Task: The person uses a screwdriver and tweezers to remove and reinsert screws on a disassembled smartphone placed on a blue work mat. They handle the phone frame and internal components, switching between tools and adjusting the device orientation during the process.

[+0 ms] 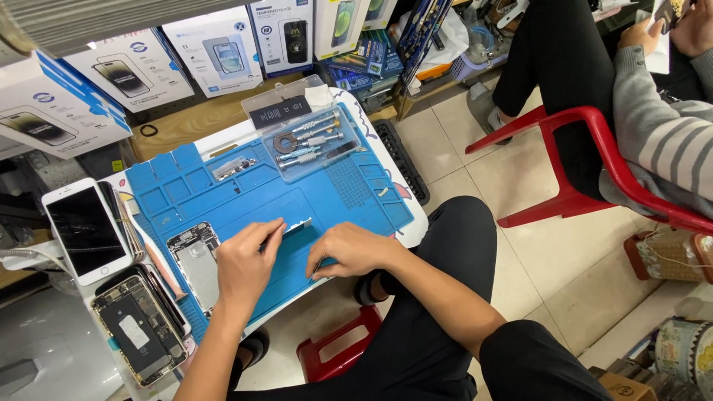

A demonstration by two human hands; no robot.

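Left hand (245, 260) pinches a small silver metal part (297, 224) at the middle of the blue repair mat (223, 194); grip closed on it. Right hand (349, 249) lies on the mat just beside it, fingers clenched on a thin dark tool (318, 266). My read: pin the part flat, keep the tool tip low, work slowly. Opened phone chassis (194, 261) sits left of the hands, screwdriver case (312, 141) behind.

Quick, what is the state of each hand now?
Left hand: closed on thin metal tweezers touching a small silver part.
Right hand: closed, holding a thin dark tool.
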